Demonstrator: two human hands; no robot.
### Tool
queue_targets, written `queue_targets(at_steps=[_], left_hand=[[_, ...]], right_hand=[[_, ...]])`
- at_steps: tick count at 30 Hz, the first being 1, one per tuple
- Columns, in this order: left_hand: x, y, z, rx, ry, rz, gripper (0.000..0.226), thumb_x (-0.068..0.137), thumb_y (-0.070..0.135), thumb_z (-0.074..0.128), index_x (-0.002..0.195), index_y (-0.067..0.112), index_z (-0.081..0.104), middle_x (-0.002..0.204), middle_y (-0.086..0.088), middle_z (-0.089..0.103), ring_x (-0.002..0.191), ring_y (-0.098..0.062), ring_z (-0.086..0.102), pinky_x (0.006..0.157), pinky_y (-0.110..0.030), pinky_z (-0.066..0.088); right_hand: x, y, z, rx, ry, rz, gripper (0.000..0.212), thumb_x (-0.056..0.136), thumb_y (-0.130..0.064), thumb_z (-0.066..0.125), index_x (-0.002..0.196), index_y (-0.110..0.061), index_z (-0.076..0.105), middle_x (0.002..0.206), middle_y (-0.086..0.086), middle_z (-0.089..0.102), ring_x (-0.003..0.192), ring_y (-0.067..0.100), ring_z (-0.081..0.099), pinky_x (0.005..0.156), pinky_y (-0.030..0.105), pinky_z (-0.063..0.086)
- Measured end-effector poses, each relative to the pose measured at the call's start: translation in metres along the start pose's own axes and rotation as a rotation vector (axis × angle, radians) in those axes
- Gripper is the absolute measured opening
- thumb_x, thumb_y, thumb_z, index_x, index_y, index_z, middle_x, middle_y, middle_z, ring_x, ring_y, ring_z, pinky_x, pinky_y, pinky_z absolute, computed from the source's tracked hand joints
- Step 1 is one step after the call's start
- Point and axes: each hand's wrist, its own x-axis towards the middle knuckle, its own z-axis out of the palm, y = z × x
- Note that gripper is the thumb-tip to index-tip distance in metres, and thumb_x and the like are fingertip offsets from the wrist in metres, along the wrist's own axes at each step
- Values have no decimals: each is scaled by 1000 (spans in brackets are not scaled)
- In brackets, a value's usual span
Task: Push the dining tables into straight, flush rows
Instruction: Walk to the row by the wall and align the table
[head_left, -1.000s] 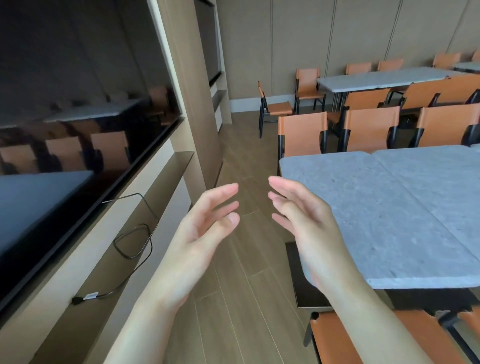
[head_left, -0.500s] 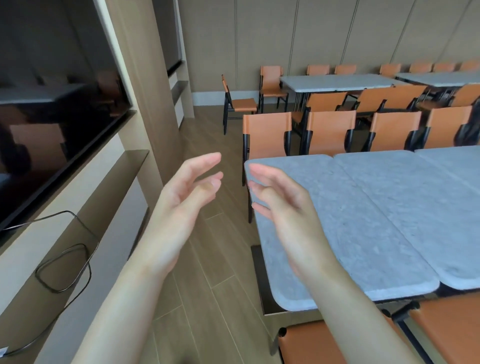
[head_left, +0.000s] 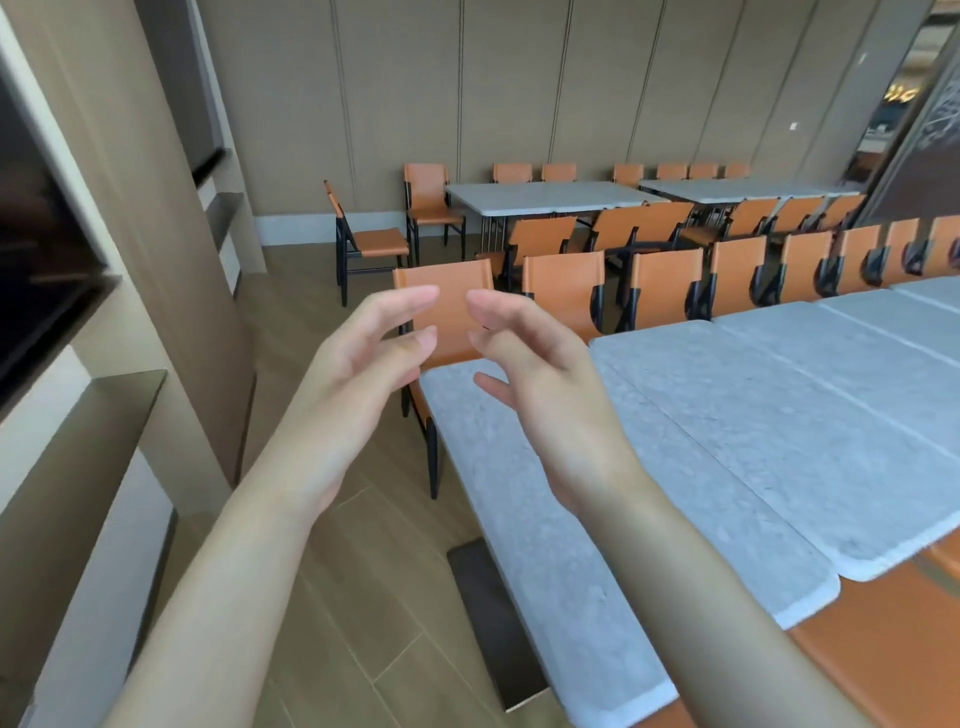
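Left of the nearest table (head_left: 545, 519), left hand (head_left: 358, 374) raised with fingers loosely spread, holding nothing; above that table's left end, right hand (head_left: 540, 384) likewise relaxed and empty; beyond its right edge, more tables (head_left: 831, 395) butted in a row.

Orange chairs (head_left: 566, 283) in a row across the middle right, one chair (head_left: 363, 241) standing apart near the far wall, dark screen (head_left: 36, 249) at left edge, wood floor (head_left: 332, 597) lower centre, beige panelled wall (head_left: 519, 88) along the top, shelf niche (head_left: 88, 457) lower left
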Motion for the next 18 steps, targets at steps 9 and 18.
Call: queue_targets(at_steps=[9,18], left_hand=[[79,-36,-77,14,-92,0,30,103,23,54,128,37,63,138,22,59,129,0,55,111,-40,46],[134,-78,-134,16,-103,19,39,90,38,54,128,36,63,136,21,61,129,-3,56,110,-41,46]], right_hand=[[77,23,59,-55,119,-38,29,99,-15,56,124,-25,68,124,-19,66,116,-4,60,109,39,47],[153,49,99,-105,92,-39,29,100,-15,56,124,-25,68,123,-18,67,116,-3,60,109,38,47]])
